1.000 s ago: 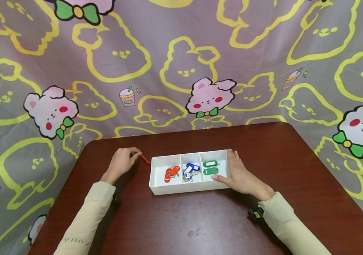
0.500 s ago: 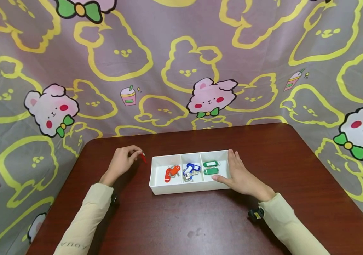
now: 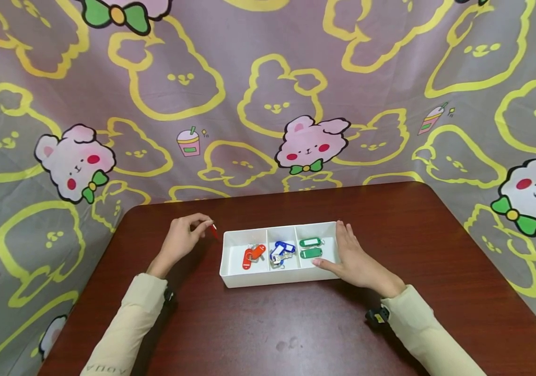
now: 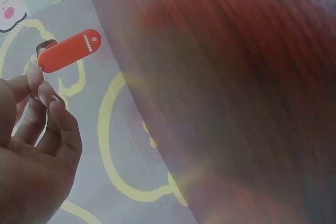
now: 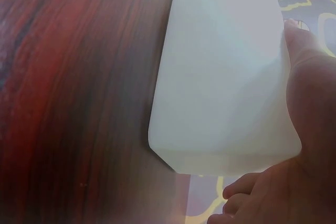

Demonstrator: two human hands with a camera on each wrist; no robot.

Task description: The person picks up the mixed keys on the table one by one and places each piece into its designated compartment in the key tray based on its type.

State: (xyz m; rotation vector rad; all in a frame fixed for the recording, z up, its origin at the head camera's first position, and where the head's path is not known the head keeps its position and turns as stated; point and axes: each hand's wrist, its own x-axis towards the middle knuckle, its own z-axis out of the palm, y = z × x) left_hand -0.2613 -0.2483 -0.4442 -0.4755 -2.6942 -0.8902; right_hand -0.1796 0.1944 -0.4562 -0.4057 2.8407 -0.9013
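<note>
My left hand (image 3: 184,237) pinches a red key tag (image 4: 71,52) by its ring end between thumb and fingertips, just left of the tray. A small metallic piece (image 4: 46,45) shows behind the tag in the left wrist view. The white three-compartment tray (image 3: 272,280) sits mid-table. My right hand (image 3: 359,261) rests against its right end with straight fingers, the thumb over the front rim. Inside lie orange-red tags (image 3: 254,255) with keys on the left, blue tags (image 3: 283,248) with keys in the middle, and two green tags (image 3: 311,252) on the right.
The dark reddish-brown table (image 3: 249,329) has rounded far corners. A cartoon-printed curtain (image 3: 230,130) hangs along its back and sides. A dark wrist device (image 3: 378,315) sits at my right cuff, with another (image 3: 168,293) at the left.
My left hand has shifted slightly up and away from me, and the red key tag in it has turned to hang more steeply. The right hand and the tray keep their places.
</note>
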